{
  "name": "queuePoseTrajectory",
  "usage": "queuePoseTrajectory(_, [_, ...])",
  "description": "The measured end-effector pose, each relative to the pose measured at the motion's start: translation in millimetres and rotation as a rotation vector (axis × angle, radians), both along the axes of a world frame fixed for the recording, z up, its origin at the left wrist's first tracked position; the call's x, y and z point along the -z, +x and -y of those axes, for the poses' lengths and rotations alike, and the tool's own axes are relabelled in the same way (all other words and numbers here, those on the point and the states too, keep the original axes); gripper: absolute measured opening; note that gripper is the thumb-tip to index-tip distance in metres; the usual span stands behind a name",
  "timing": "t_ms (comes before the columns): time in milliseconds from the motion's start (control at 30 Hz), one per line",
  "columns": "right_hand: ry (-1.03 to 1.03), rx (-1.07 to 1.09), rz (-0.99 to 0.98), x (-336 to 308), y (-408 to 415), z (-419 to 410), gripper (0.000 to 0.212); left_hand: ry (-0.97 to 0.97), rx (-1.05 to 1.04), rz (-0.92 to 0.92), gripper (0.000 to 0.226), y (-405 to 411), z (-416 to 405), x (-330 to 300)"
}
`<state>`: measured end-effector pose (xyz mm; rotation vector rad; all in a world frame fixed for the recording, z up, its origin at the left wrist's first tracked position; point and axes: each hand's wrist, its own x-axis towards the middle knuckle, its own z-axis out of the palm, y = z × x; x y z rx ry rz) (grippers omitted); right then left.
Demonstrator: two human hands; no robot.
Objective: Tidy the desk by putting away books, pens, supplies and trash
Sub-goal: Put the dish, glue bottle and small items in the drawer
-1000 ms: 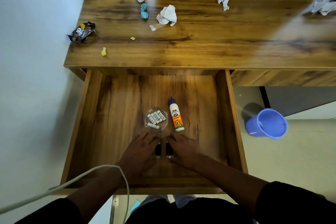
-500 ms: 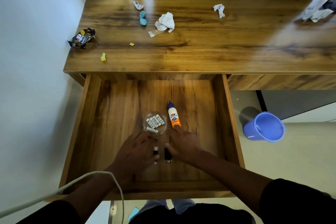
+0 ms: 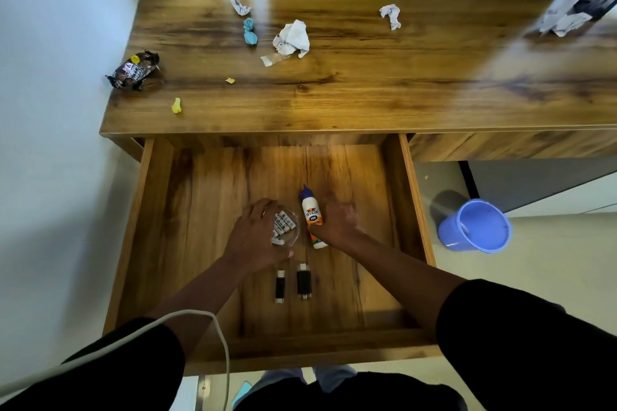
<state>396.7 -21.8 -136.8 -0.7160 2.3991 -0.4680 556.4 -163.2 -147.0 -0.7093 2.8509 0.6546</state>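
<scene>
Head view: left hand (image 3: 254, 237) cups battery dish (image 3: 289, 231); right hand (image 3: 335, 221) seemingly grips glue bottle (image 3: 313, 216), mid-drawer (image 3: 414, 210).

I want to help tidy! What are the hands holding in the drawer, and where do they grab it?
The right hand grips the glue bottle by its lower body. The left hand rests over the glass dish; a real grip cannot be told.

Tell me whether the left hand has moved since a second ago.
Yes. The left hand has left the two USB sticks and moved deeper into the drawer, onto the glass dish.

In the open drawer (image 3: 157, 243), left hand (image 3: 255, 237) cups the glass dish (image 3: 291, 227); right hand (image 3: 335, 222) grips the glue bottle (image 3: 312, 215).
</scene>
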Motion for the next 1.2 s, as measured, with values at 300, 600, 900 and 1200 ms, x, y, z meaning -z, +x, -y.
queuePoseTrajectory(300, [-0.031,0.118,0.067,6.5,7.7,1.3,0.047,-0.020,-0.001,-0.051,0.106,-5.4,3.2,7.0])
queuePoseTrajectory(600, [-0.059,0.060,-0.049,-5.1,1.7,-3.0,0.061,-0.044,-0.007,-0.075,0.112,-7.8,6.1,-0.1])
queuePoseTrajectory(900, [-0.172,-0.284,-0.031,-31.2,15.5,-26.0,0.016,0.348,0.292,0.081,0.024,-5.4,-7.7,-44.6])
queuePoseTrajectory(1200, [0.243,-0.939,0.517,-33.7,53.5,-68.4,0.053,0.558,0.599,0.552,0.070,34.4,-42.0,-33.0])
